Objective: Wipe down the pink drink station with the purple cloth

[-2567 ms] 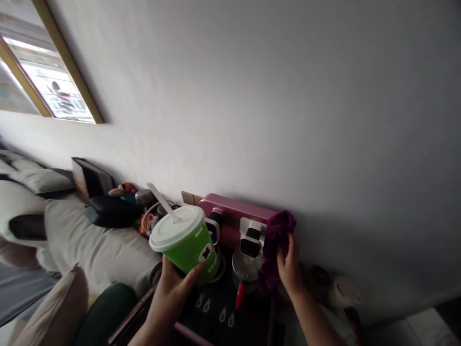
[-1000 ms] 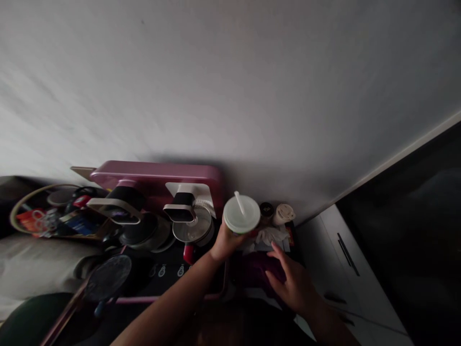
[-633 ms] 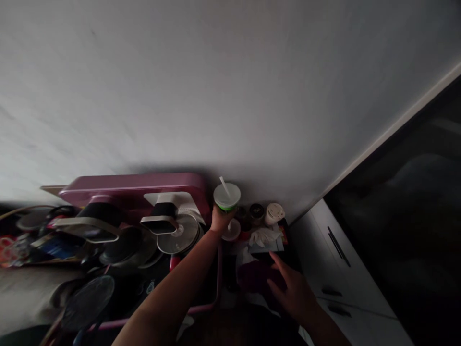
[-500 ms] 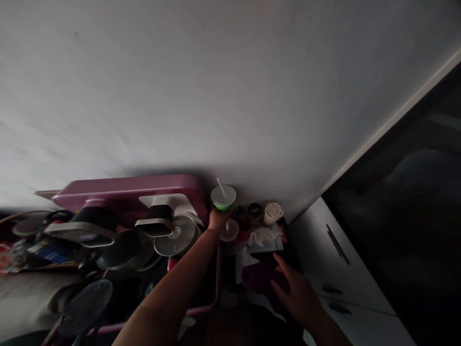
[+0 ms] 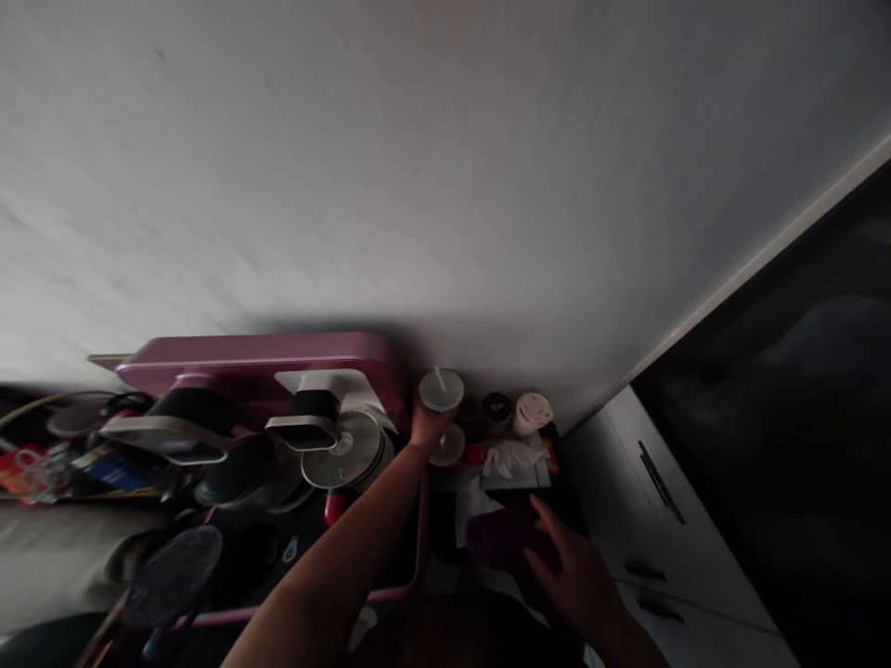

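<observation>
My left hand (image 5: 429, 427) is wrapped round a lidded drink cup (image 5: 441, 393) with a white straw, close to the wall. Just below that hand is another clear lid (image 5: 447, 445), on what seems a second cup. Dark and white cups stand to the right: a black-lidded cup (image 5: 497, 408) and a white-lidded cup (image 5: 534, 412). My right hand (image 5: 572, 571) is lower right, its visible fingers apart, beside a dark purple cloth-like thing (image 5: 491, 538). Whether it touches that is too dark to tell.
A pink rack (image 5: 257, 349) against the wall holds pot lids (image 5: 342, 449). A red handle (image 5: 334, 507) and a dark pan (image 5: 174, 575) lie left. Crumpled tissue (image 5: 511, 456) sits near the cups. White drawers (image 5: 626, 492) stand right, beside a dark glossy panel (image 5: 800, 390).
My left hand and the cup have moved down and slightly right, nearer the other cups. My right hand has barely moved. The view has shifted a little.
</observation>
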Tool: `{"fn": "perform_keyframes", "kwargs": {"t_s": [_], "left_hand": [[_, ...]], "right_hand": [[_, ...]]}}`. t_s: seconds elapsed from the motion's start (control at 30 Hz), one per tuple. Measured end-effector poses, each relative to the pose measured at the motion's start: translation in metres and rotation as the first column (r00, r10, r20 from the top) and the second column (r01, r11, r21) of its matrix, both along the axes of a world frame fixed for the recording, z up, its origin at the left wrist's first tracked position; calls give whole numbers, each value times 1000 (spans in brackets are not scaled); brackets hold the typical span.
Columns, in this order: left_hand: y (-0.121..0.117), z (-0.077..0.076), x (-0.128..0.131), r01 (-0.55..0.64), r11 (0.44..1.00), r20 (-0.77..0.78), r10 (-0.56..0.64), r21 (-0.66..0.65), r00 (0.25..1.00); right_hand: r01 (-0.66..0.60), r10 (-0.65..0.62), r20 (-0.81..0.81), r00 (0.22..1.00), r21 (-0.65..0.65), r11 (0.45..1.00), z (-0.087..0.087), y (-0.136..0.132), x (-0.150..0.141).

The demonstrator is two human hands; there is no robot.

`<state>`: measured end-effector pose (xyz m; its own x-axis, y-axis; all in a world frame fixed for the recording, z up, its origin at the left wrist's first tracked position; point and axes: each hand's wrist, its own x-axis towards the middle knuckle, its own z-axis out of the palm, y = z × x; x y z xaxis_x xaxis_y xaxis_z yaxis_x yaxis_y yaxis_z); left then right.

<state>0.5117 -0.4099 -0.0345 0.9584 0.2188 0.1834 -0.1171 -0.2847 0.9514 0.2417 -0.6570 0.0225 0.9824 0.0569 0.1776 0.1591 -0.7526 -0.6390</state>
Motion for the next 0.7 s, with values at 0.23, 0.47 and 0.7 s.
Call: {"fn": "perform_keyframes", "kwargs": {"t_s": [0.23,0.47,0.7], "left_hand": [[-2,-3,-16,-84,993,55,80,85,995],[-4,-9,-10,-73,968,147,38,241,988],[-4,-19,-24,-143,945,211,82,293,974]], "right_hand": [[-18,17,33,999,19,1000,-7,4,8],[-34,31,69,997,42,999,-19,2,13],[-27,31,-53,998,63,998,-20,-1,13]]}}
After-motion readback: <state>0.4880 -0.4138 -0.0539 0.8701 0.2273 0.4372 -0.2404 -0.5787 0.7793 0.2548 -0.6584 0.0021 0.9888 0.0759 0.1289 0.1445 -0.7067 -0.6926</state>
